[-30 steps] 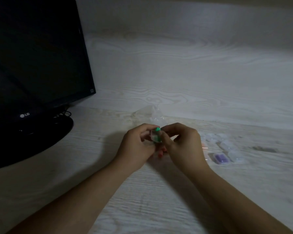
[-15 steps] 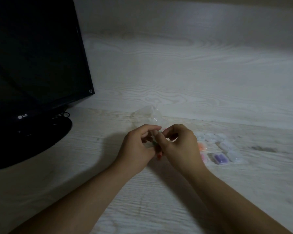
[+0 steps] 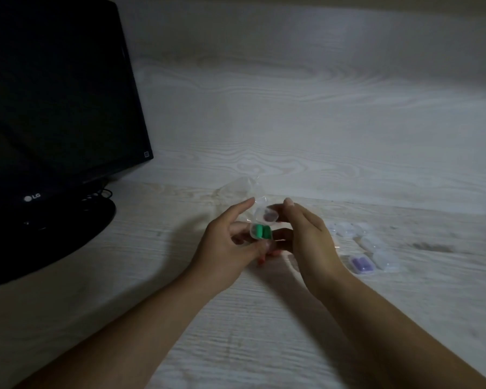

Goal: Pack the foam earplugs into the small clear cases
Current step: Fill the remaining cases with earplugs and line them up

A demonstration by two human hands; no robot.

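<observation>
Between both hands, the left hand (image 3: pixel 222 248) holds green earplugs (image 3: pixel 261 231).

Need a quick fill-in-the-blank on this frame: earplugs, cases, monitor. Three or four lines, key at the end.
1. The earplugs in the open case between the hands are ____ in colour.
2. The case lying on the desk right of the right hand holds ____ earplugs.
3. The monitor stands on the ____ side of the desk.
4. The left hand holds the open ____.

Missing words: green; purple; left; case
</observation>
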